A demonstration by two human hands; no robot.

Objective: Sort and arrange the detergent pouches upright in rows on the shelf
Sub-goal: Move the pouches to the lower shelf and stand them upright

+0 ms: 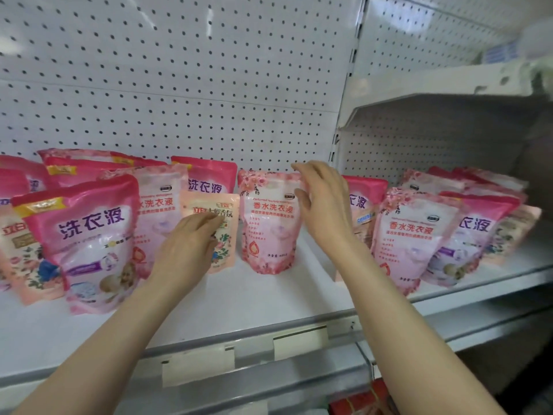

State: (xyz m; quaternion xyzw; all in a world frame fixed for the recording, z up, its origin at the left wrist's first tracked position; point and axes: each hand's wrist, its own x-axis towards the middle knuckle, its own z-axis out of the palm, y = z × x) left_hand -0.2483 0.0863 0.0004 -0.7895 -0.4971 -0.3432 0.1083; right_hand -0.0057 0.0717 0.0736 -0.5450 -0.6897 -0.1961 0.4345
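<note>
Pink detergent pouches stand on a white shelf. A rose-patterned pouch stands upright in the middle. My right hand is at its upper right corner, fingers spread and touching its edge. My left hand rests against a small peach pouch, fingers bent on its front; whether it grips the pouch is unclear. A big hot-pink pouch stands at the front left. Behind my right hand is another hot-pink pouch. More pouches crowd the right side.
A white pegboard back wall rises behind the shelf. An upper shelf juts out at the right. Blank price-tag holders line the shelf's front rail. Red packaging shows on the level below.
</note>
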